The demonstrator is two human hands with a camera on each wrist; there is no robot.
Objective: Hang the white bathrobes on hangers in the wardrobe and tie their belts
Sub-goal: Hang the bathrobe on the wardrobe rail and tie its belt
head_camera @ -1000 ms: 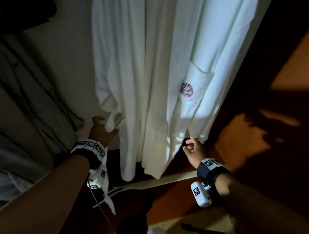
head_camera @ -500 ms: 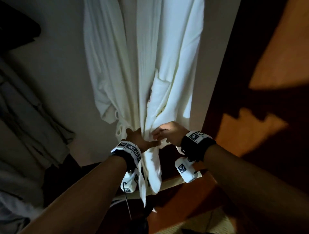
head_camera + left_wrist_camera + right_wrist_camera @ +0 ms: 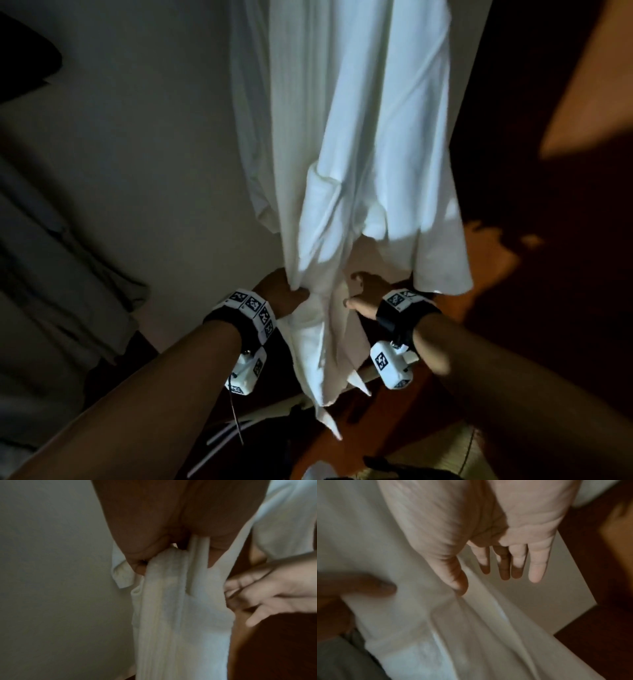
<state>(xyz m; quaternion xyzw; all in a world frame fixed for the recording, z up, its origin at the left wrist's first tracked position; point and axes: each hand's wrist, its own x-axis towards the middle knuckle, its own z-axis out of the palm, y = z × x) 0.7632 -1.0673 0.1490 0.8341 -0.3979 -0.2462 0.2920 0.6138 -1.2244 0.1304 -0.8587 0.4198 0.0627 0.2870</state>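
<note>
A white bathrobe (image 3: 370, 144) hangs in the wardrobe. Its lower part is bunched into a narrow bundle. My left hand (image 3: 294, 294) grips that bundle from the left, with fingers curled round the cloth. In the left wrist view the left hand (image 3: 164, 547) closes on the robe (image 3: 180, 615), and two narrow white strips (image 3: 197, 563) run out between the fingers. My right hand (image 3: 356, 291) is just right of the bundle. In the right wrist view its fingers (image 3: 536, 563) are straight and spread, and only the thumb touches the robe (image 3: 419, 615). The hanger is out of view.
The pale wardrobe back wall (image 3: 154, 171) lies behind the robe. A grey garment (image 3: 68, 274) hangs at the left. Dark wood panelling (image 3: 548, 257) stands at the right. White strips (image 3: 239, 425) lie low by the wooden wardrobe edge (image 3: 394, 418).
Both hands came in from the robe's two sides to its middle and gathered the cloth. The right hand has now let go and spread its fingers; the left keeps its grip.
</note>
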